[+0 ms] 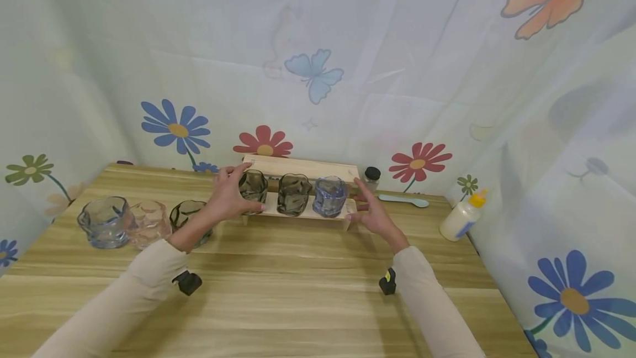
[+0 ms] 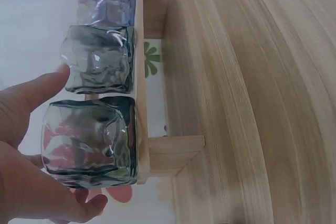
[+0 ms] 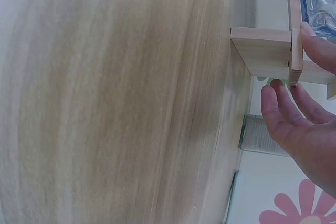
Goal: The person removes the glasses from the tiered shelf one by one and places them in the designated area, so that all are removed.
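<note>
Hands at rack: left hand curled round the grey glass at the rack's left end; right hand relaxed, fingertips touching its right end. Rack on table, three glasses aboard. Behind: jar, spoon.

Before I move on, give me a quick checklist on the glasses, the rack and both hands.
1. Left hand on the leftmost grey glass on the wooden rack: ok, fingers curl round it.
2. Middle grey glass and blue glass upright on the lower shelf: ok.
3. Right hand steadying the rack's right end: ok, fingertips touch the wood, hand open.
4. Rack flat on the table: cannot tell.
5. Three more glasses wait at the table's left: ok.
6. Glue bottle apart from the hands: ok.
</note>
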{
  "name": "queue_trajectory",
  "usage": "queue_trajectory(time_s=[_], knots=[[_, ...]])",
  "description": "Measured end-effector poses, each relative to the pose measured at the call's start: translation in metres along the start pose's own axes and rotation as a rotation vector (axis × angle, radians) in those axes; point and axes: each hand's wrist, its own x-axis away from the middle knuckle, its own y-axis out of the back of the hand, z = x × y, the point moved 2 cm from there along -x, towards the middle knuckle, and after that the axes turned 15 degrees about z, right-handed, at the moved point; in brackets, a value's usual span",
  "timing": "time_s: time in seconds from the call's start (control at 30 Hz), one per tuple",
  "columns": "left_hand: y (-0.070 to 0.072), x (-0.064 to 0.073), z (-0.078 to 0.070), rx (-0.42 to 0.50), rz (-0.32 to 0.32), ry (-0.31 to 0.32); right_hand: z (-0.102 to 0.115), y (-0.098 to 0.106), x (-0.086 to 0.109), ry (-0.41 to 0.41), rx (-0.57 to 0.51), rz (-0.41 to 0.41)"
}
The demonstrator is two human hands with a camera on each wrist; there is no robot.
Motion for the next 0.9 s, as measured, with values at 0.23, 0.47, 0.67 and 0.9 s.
queue_trajectory(time_s=[0.23,0.47,0.67,0.9], knots=[[-0.004,-0.007,-0.001,0.069,-0.031,0.053,-0.001,0.001,-0.001,-0.035,-0.018,0.021],[-0.009,-0.012,-0.001,0.099,-0.089,0.092,0.024,0.001,0.006,-0.021,-0.033,0.047],[-0.013,-0.014,0.002,0.126,-0.114,0.142,0.036,0.000,0.011,0.004,-0.003,0.033],[-0.014,-0.015,0.003,0.192,-0.105,0.138,0.003,0.000,-0.001,-0.021,-0.017,0.010]])
